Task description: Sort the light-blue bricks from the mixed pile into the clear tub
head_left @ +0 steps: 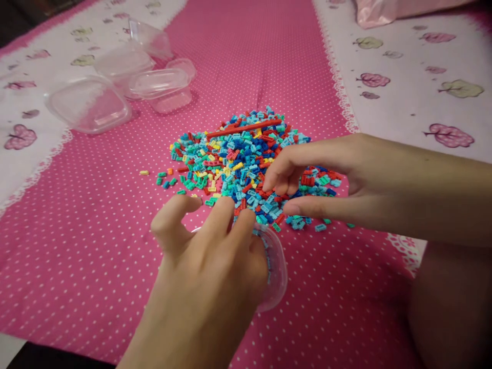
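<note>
A mound of small toy building bricks [246, 164] in blue, light blue, green, red and yellow lies on the cloth. My right hand [307, 179] reaches over its right side, thumb and fingers apart, with nothing visible between them. My left hand [215, 261] is palm down at the near edge of the mound, its bent fingers spread and some fingertips hidden. Beneath it, partly covered, stands a clear plastic container [279, 282] with some light blue bricks inside. Across the top of the mound rests a long thin red stick [244, 128].
Several clear plastic containers [90, 105] and lids stand at the back left. A few loose bricks [165, 179] lie left of the mound. The pink dotted tablecloth [96, 230] has white printed borders. A shiny pink package [384, 10] is at the back right.
</note>
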### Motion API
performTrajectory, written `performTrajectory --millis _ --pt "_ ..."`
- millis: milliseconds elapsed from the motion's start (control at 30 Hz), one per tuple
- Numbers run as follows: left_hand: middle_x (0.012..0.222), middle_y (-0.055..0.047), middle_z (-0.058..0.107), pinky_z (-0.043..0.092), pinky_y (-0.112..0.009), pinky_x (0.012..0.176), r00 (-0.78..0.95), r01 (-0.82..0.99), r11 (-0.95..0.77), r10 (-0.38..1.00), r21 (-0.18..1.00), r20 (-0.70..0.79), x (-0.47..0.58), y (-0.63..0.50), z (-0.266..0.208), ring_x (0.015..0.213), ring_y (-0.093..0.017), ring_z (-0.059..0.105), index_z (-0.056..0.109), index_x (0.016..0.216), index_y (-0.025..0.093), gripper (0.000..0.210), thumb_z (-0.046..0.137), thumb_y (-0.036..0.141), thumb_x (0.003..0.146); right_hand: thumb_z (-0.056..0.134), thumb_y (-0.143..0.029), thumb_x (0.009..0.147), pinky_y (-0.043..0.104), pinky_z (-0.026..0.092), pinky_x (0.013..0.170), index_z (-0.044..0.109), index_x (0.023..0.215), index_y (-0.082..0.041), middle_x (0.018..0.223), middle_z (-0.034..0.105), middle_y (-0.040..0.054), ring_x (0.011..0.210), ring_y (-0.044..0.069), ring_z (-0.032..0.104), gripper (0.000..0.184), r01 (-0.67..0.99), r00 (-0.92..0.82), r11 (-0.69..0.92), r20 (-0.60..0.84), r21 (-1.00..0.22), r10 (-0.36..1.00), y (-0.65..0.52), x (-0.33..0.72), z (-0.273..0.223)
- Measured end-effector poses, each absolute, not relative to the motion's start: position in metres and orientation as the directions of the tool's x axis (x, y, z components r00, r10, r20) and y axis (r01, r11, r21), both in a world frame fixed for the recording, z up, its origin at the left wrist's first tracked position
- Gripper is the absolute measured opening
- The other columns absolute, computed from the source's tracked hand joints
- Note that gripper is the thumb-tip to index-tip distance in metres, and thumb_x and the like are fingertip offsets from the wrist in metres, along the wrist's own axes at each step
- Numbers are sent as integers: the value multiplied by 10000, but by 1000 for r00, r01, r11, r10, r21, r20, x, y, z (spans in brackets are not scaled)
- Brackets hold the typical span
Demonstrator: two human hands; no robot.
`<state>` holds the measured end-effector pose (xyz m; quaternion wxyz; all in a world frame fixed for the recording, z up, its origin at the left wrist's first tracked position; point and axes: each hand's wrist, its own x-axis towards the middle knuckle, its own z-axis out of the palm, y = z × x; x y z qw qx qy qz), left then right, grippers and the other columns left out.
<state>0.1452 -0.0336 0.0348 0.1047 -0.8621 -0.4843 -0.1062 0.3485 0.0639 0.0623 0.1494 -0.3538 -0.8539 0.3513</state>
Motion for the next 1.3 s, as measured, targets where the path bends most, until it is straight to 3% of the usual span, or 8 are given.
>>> performTrajectory --millis 200,367,533,633,733,867,1100,1300 --pt "834 -49 728 429 -582 778 491 866 -498 830 -43 266 140 -35 37 864 -322 627 713 774 249 399 401 33 897 650 -359 945 292 476 704 738 1027 -202 973 748 47 848 192 666 197 570 -654 492 -1 -658 756 69 353 63" --pt "815 -19 711 406 -577 842 506 854 -520 825 -15 250 138 -36 35 842 -291 616 683 731 264 367 448 17 866 587 -283 975 299 452 728 730 977 -218 972 756 26 847 174 669 157 634 -614 476 -23 -610 789 76 350 52" --pt "840 -25 694 362 -477 722 481 865 -503 831 5 279 124 -31 43 825 -282 574 710 846 286 359 439 64 927 673 -206 883 322 420 731 722 847 -222 878 754 3 797 166 654 63 716 -632 476 -183 -511 754 80 338 31" --pt "891 -21 712 339 -433 677 446 879 -476 831 10 333 110 -27 48 808 -259 533 711 972 289 228 521 163 981 693 -233 865 337 381 674 718 817 -233 814 737 1 763 177 637 54 818 -534 420 -245 -394 809 76 328 25" --pt "833 -25 711 319 -418 645 416 894 -447 820 -13 392 101 -23 49 768 -254 512 713 940 276 166 565 220 990 722 -231 843 348 335 641 722 823 -226 796 729 21 746 195 629 21 897 -432 382 -258 -222 864 69 316 28" --pt "810 -13 717 315 -420 665 372 910 -414 844 28 386 100 -24 47 758 -252 515 712 895 279 192 558 228 999 713 -192 855 361 316 668 722 839 -193 880 747 68 808 227 639 19 901 -427 428 -308 -67 850 64 304 37" --pt "913 14 737 376 -428 744 190 931 -292 900 220 392 101 -29 53 829 -248 551 699 963 309 148 561 326 1015 644 -156 828 348 302 652 691 730 -217 724 690 12 702 179 572 125 866 -500 465 -263 -187 825 69 313 28" --pt "879 39 756 333 -411 730 285 936 -346 859 72 426 107 -24 52 815 -234 575 698 904 299 158 592 236 1002 633 -214 881 327 379 690 722 838 -206 815 726 10 743 162 613 99 743 -586 460 -139 -486 798 71 321 33"
